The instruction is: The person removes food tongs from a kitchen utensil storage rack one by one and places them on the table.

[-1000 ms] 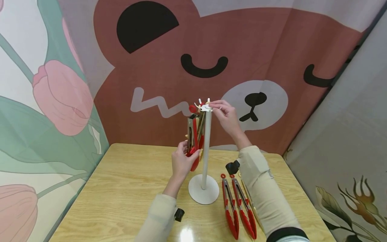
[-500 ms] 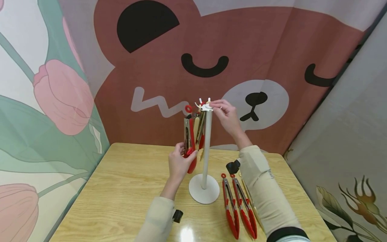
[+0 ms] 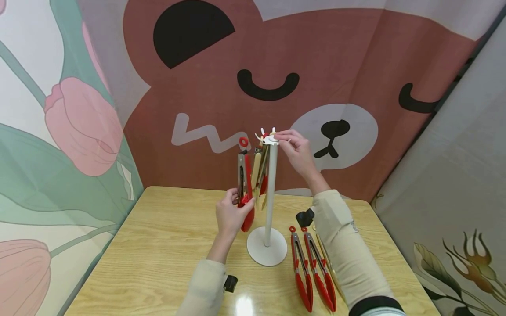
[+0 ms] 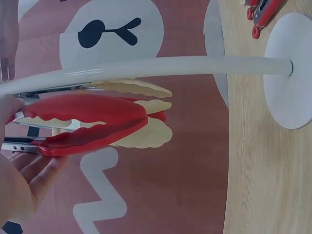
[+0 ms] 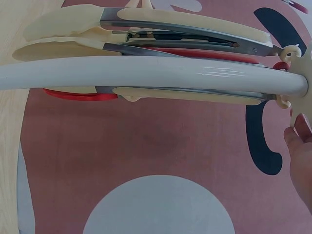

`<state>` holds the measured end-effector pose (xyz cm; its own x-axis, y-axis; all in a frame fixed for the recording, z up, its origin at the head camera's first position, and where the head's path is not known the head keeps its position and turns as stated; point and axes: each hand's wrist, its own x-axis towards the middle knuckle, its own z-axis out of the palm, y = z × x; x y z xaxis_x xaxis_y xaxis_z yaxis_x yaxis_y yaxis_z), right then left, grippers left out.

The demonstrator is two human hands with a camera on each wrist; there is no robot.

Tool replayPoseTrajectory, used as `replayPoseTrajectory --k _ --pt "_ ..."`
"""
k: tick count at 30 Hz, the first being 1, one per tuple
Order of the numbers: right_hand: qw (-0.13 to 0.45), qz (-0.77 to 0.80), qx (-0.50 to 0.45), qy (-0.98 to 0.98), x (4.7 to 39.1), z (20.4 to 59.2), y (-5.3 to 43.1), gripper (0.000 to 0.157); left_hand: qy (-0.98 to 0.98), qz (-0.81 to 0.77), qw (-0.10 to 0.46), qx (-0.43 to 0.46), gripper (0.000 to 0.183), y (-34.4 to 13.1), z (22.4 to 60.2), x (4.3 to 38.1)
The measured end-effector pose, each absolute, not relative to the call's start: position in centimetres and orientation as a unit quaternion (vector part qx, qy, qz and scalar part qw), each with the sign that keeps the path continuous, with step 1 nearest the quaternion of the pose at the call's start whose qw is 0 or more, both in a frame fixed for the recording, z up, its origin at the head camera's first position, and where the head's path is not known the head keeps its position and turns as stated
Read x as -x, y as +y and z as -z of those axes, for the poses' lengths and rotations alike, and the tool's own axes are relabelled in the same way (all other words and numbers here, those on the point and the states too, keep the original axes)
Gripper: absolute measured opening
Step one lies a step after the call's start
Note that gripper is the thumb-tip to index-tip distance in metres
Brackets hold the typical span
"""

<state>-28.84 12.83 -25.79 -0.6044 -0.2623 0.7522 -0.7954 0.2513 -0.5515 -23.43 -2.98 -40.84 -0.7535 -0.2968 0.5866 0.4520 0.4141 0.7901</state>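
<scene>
My left hand grips red-tipped tongs around their lower part, upright just left of a white stand. Their red ring is apart from the hooks. In the left wrist view the red scalloped tips spread slightly, in front of cream ones. With fingertips and thumb, my right hand pinches the stand's white hooked top. Cream-handled tongs hang from the far-left side; the right wrist view shows several cream and red tongs along the pole.
Two red-tipped tongs lie on the wooden table, right of the round white base. Something slim and cream-gold lies beside them, partly under my right sleeve. A printed cloth hangs behind the table.
My left hand has moved left and slightly down with the red-tipped tongs, drawing them away from the stand's hooks. My right hand has stayed on the top.
</scene>
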Motion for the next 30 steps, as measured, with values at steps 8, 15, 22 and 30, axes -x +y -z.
replayPoseTrajectory --k 8,15,22,30 --pt "0.266 -0.499 -0.353 -0.745 28.9 25.8 12.8 0.020 -0.769 0.534 0.350 0.036 0.036 -3.7 41.0 23.2" --pt "0.268 -0.495 -0.349 -0.749 28.8 25.8 12.8 0.020 -0.773 0.530 0.346 0.025 0.034 -4.3 41.5 23.0" --pt "0.267 -0.497 -0.352 -0.747 28.9 25.8 12.7 0.020 -0.776 0.529 0.341 0.021 0.033 -4.6 42.0 23.0" --pt "0.270 -0.497 -0.349 -0.747 28.8 25.8 12.7 0.019 -0.783 0.520 0.341 0.010 0.034 -4.9 42.5 22.9"
